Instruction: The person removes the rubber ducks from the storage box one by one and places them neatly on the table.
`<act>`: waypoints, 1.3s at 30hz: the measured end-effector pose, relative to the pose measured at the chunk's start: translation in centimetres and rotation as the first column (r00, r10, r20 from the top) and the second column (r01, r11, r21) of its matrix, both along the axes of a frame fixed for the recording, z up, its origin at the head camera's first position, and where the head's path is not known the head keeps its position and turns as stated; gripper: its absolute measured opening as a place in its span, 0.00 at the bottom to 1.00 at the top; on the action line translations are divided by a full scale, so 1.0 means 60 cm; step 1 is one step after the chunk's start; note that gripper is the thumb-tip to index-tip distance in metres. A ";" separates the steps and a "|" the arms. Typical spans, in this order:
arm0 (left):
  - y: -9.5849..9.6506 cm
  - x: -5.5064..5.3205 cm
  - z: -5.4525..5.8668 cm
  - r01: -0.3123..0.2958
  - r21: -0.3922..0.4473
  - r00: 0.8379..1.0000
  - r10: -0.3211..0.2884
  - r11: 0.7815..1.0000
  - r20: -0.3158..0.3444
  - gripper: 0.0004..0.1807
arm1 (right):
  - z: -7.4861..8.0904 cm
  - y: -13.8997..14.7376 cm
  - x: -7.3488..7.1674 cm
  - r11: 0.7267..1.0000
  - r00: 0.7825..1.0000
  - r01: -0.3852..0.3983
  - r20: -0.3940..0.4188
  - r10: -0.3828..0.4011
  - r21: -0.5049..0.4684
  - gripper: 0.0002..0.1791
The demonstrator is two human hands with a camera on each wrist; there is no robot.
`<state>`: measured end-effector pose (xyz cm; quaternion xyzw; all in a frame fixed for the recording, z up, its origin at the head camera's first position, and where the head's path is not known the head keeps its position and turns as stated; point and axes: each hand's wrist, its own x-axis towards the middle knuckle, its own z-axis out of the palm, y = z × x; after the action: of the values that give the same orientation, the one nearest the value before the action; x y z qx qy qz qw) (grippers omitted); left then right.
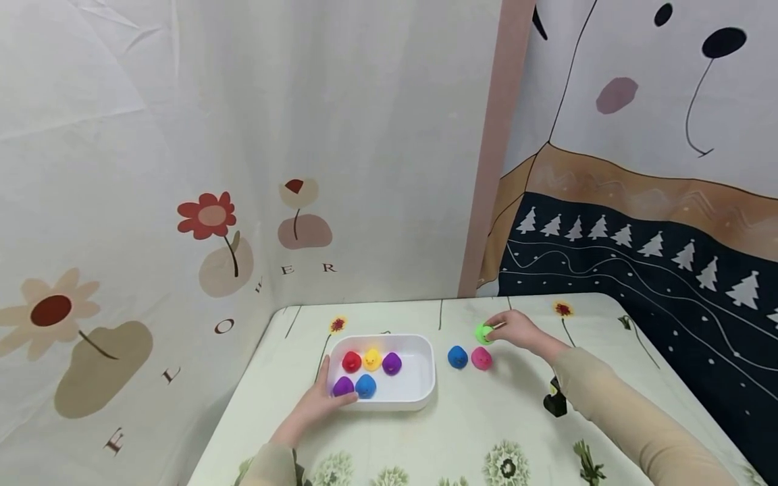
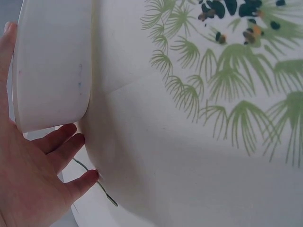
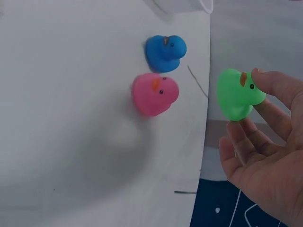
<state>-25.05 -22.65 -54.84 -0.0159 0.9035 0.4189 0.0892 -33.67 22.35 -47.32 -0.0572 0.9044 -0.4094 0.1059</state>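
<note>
A green rubber duck (image 3: 232, 94) is pinched between the thumb and fingers of my right hand (image 1: 516, 331), held over the far part of the table. Near it on the cloth sit a blue duck (image 1: 458, 357) and a pink duck (image 1: 482, 358). My left hand (image 1: 316, 399) rests at the near left corner of a white plastic tub (image 1: 413, 395), thumb along the front rim, the other fingers spread by the left wall. Inside the tub are a red duck (image 1: 351, 362), a yellow duck (image 1: 372, 359), two purple ducks and another blue duck (image 1: 365, 386).
A pale cloth with printed flowers covers the table (image 1: 462, 432). Hanging fabric (image 1: 377, 135) with flower and bear prints stands behind and at both sides. A small black object (image 1: 555, 401) shows partly behind the right sleeve.
</note>
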 end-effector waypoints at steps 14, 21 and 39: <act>-0.003 -0.004 -0.007 0.004 -0.009 1.000 -0.004 1.000 -0.019 0.66 | -0.037 0.046 -0.007 0.999 0.999 0.045 0.019 -0.045 0.006 0.22; -0.002 -0.003 -0.007 0.000 -0.004 1.000 0.000 1.000 -0.011 0.66 | -0.059 0.068 -0.007 0.997 0.994 0.079 0.080 -0.079 -0.008 0.22; -0.005 -0.009 -0.013 0.007 -0.005 1.000 -0.007 1.000 -0.010 0.66 | -0.099 0.080 -0.006 0.998 0.992 0.056 0.112 -0.059 0.035 0.20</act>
<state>-25.57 -22.94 -55.63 -0.0107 0.9049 0.4166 0.0862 -34.03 27.16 -53.24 -0.0063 0.9046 -0.4005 0.1461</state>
